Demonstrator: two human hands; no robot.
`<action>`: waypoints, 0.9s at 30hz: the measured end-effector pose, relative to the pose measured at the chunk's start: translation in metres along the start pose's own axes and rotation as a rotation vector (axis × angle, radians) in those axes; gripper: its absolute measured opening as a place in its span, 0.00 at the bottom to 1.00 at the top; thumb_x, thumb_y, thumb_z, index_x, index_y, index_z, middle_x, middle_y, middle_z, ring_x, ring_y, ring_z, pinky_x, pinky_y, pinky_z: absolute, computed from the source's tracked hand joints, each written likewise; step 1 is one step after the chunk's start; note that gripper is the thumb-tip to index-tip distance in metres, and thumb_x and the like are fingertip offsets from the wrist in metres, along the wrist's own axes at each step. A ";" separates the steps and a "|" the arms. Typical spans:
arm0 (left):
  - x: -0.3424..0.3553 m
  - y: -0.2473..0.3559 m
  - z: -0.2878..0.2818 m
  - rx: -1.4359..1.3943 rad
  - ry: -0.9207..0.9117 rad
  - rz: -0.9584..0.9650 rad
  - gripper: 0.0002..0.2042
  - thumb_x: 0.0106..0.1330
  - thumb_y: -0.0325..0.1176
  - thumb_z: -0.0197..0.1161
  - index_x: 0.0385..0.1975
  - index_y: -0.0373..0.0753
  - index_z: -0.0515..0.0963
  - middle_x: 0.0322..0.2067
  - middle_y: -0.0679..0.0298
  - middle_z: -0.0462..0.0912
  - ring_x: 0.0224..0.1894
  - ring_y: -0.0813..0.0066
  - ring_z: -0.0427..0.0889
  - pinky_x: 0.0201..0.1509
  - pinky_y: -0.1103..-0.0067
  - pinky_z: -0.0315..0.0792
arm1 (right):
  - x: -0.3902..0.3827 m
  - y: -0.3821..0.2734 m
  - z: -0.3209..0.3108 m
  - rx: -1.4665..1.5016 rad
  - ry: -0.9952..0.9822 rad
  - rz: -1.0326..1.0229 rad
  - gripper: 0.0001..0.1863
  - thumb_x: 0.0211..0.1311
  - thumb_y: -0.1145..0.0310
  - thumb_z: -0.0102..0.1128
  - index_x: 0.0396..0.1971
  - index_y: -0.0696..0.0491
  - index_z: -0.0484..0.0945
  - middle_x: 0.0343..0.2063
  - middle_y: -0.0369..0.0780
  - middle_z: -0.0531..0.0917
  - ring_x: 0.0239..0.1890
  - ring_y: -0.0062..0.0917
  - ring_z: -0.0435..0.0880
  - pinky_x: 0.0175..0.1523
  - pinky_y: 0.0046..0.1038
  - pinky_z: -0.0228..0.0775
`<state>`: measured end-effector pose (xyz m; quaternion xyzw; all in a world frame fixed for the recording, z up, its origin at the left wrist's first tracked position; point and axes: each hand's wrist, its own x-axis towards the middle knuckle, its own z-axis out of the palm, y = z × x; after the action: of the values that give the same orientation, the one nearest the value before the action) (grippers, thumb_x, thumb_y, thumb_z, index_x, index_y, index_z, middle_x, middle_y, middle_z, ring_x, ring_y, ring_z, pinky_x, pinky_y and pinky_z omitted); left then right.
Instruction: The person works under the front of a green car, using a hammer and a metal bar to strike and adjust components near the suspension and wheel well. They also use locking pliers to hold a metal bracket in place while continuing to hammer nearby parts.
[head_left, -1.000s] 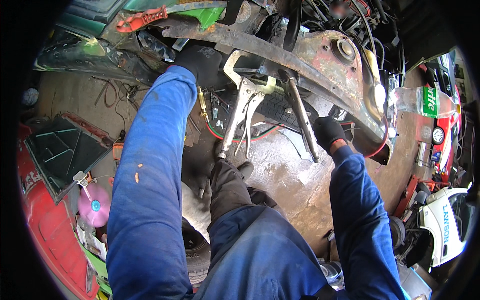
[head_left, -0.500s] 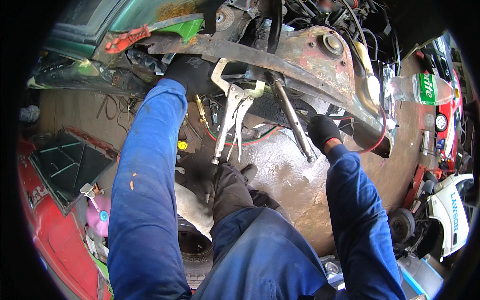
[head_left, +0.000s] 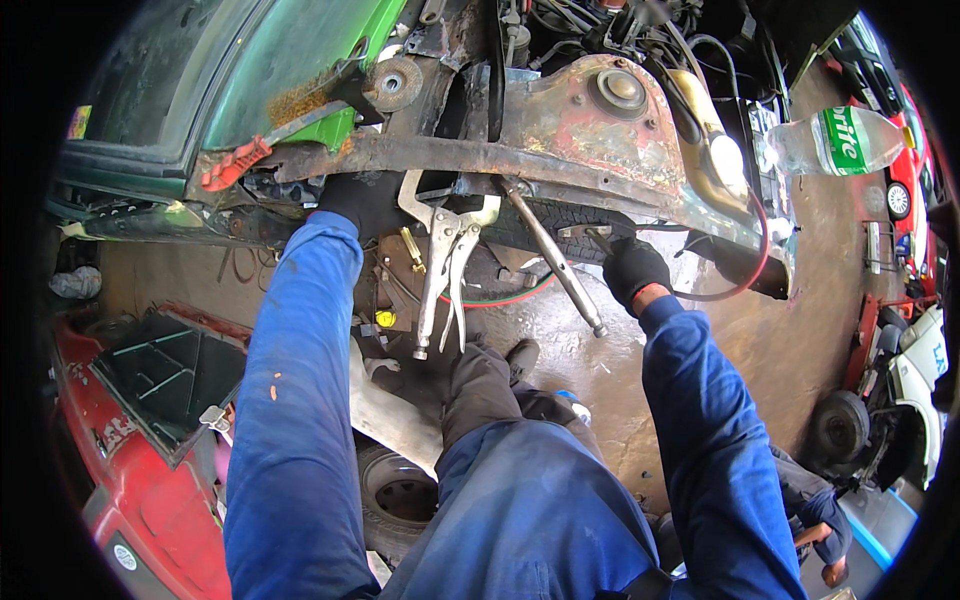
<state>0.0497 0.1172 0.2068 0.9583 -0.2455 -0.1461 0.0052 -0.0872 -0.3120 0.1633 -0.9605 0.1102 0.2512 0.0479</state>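
My gloved left hand reaches against the underside of a rusty car panel, its fingers mostly hidden. Just right of it a silver locking C-clamp hangs with its jaws at the panel. A second long silver tool hangs slanting from the same edge. My gloved right hand is closed on the handle of a metal tool, whose head shows below the panel, right of the slanting one. A red-handled tool and a wire wheel are on the bodywork above.
A plastic bottle lies sideways at right, near a red hose. Hoses and a tire are below. A pale dog-like animal lies by my legs. A red panel is left; a co-worker bends at lower right.
The view has shifted, showing more bodywork above and a co-worker at lower right. My right hand has moved slightly left, and the head of its tool now shows.
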 end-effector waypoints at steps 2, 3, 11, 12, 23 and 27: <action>0.001 -0.002 0.003 0.021 -0.052 -0.041 0.45 0.58 0.70 0.73 0.72 0.49 0.74 0.70 0.50 0.78 0.71 0.45 0.77 0.77 0.56 0.70 | 0.001 0.000 0.000 -0.010 -0.017 0.011 0.17 0.70 0.59 0.55 0.44 0.56 0.87 0.37 0.53 0.91 0.43 0.51 0.92 0.50 0.50 0.83; 0.003 -0.003 0.004 0.064 -0.077 -0.035 0.48 0.59 0.73 0.70 0.75 0.50 0.71 0.72 0.50 0.76 0.73 0.45 0.75 0.78 0.56 0.69 | 0.002 0.001 0.000 -0.002 -0.011 -0.002 0.17 0.70 0.59 0.56 0.44 0.56 0.87 0.38 0.53 0.91 0.43 0.51 0.92 0.50 0.50 0.83; 0.001 -0.005 0.005 -0.069 -0.025 0.005 0.35 0.61 0.62 0.72 0.62 0.43 0.80 0.61 0.45 0.83 0.66 0.40 0.80 0.71 0.51 0.73 | 0.004 -0.002 -0.010 0.026 -0.038 -0.001 0.18 0.70 0.59 0.58 0.46 0.57 0.86 0.40 0.54 0.91 0.45 0.51 0.91 0.53 0.49 0.83; 0.002 -0.006 0.004 -0.058 -0.002 0.027 0.35 0.61 0.62 0.72 0.62 0.43 0.81 0.61 0.45 0.83 0.65 0.40 0.80 0.70 0.51 0.73 | 0.004 -0.002 -0.011 0.034 -0.036 0.003 0.18 0.70 0.59 0.58 0.46 0.58 0.86 0.41 0.54 0.91 0.46 0.51 0.91 0.54 0.49 0.83; 0.005 -0.007 0.007 -0.095 0.005 0.074 0.34 0.61 0.61 0.72 0.61 0.45 0.82 0.61 0.48 0.84 0.64 0.42 0.81 0.70 0.51 0.73 | 0.008 0.000 -0.007 0.052 -0.025 0.005 0.17 0.69 0.59 0.59 0.44 0.57 0.87 0.40 0.54 0.91 0.47 0.50 0.91 0.54 0.49 0.83; 0.002 -0.008 0.009 -0.104 0.029 0.084 0.34 0.60 0.59 0.74 0.63 0.45 0.81 0.62 0.47 0.83 0.65 0.42 0.80 0.71 0.51 0.72 | 0.009 0.002 -0.004 0.039 -0.004 -0.013 0.16 0.69 0.59 0.58 0.42 0.55 0.89 0.40 0.53 0.91 0.46 0.51 0.91 0.54 0.49 0.83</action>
<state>0.0528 0.1233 0.1971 0.9476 -0.2773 -0.1446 0.0648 -0.0779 -0.3165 0.1622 -0.9596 0.1087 0.2504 0.0686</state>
